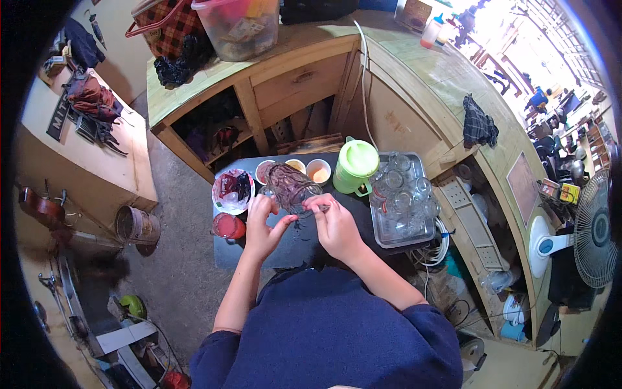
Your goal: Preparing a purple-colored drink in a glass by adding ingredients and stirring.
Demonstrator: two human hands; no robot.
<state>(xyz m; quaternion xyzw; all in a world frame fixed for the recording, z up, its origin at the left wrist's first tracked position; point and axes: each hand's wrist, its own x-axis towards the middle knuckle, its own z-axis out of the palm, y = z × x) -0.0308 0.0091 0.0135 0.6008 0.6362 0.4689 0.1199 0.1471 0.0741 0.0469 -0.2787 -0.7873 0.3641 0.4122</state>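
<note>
A crinkled, see-through, brownish-purple bundle, which looks like a plastic bag, lies over the dark table in front of me. What is inside it cannot be made out. My right hand pinches its dark near edge between thumb and fingers. My left hand is at the bundle's left side, fingers on it and thumb stretched towards the same edge. Behind the bundle stand several small paper cups, one with orange contents. Left of my left hand are a glass of red drink and a white tub holding red and clear plastic.
A lidded green pitcher stands to the right, beside a metal tray of several glass mugs. The wooden counter curves round the table, bearing a dark cloth. A white fan stands far right, a bucket on the left floor.
</note>
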